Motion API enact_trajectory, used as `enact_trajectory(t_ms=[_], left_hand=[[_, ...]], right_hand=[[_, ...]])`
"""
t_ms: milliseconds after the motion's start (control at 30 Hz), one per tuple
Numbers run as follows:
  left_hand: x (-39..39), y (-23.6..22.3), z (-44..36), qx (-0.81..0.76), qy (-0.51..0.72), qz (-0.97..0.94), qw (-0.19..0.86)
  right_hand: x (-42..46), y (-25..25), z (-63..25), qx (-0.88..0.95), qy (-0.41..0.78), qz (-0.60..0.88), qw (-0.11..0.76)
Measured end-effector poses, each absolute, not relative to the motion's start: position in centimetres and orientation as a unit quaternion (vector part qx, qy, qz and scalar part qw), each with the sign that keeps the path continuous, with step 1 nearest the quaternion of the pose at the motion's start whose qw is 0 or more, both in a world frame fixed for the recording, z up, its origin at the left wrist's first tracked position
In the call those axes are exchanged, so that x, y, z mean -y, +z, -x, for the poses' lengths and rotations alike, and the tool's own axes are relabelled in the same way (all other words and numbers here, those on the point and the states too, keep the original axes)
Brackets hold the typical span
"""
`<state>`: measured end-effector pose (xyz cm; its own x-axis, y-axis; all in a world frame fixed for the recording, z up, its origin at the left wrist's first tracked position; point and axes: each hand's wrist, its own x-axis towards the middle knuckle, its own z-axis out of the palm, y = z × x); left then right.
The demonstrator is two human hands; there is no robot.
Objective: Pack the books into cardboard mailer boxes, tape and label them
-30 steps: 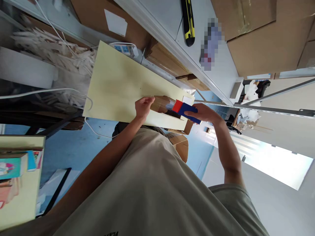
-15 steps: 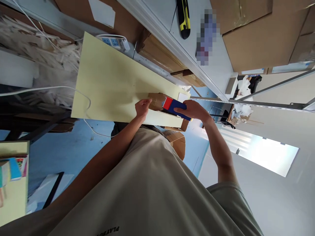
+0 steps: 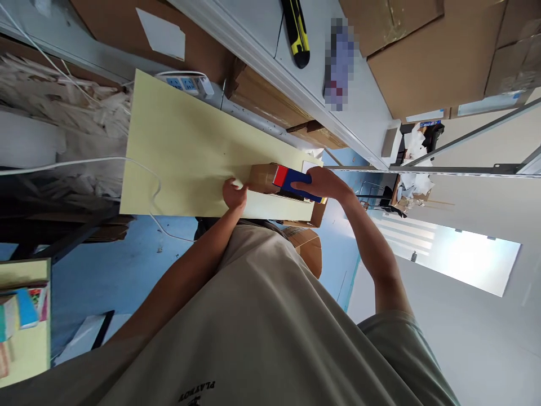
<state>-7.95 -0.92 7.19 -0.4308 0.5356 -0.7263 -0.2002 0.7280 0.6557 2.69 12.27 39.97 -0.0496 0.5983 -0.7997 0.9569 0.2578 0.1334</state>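
Observation:
A small brown cardboard box [image 3: 261,177] lies near the front edge of a pale yellow table [image 3: 186,152]. My right hand [image 3: 324,184] is closed round a blue and red box [image 3: 288,178], whose red end sits at the cardboard box's open side. My left hand [image 3: 234,195] is curled against the cardboard box's other end at the table edge, steadying it. A white card [image 3: 307,166] shows just behind the blue box. My grey-green shirt fills the lower part of the view.
A white power strip [image 3: 186,83] lies at the table's far edge, and a white cable [image 3: 84,163] hangs off its left side. A yellow and black knife [image 3: 296,34] rests on a grey shelf beside large cartons [image 3: 422,51]. Another carton [image 3: 308,248] stands under the table; books [image 3: 21,307] lie at the left.
My right hand has pushed the blue and red box leftward toward and into the cardboard box. My left hand has dropped from the box's top corner to its end at the table edge.

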Motion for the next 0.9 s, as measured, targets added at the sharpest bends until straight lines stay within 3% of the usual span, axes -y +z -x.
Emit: enact_trajectory(t_ms=[100,233,433,900], left_hand=[[2.2,7.8,9.0,-0.721,0.399,-0.141,0.549],[2.6,10.9,8.5,-0.613,0.457,-0.319,0.561],[1.8,13.2,6.5,-0.566,0.388,-0.440,0.579],[-5.1,13.7,10.2,-0.483,0.264,-0.677,0.488]], right_hand=[[-12.3,39.9,-3.0,-0.696,-0.225,-0.560,0.390],[-11.9,39.2,-3.5,-0.698,-0.223,-0.558,0.389],[-11.3,38.9,-3.4,-0.702,-0.227,-0.559,0.379],[-9.3,38.9,-2.6,-0.713,-0.191,-0.569,0.363]])
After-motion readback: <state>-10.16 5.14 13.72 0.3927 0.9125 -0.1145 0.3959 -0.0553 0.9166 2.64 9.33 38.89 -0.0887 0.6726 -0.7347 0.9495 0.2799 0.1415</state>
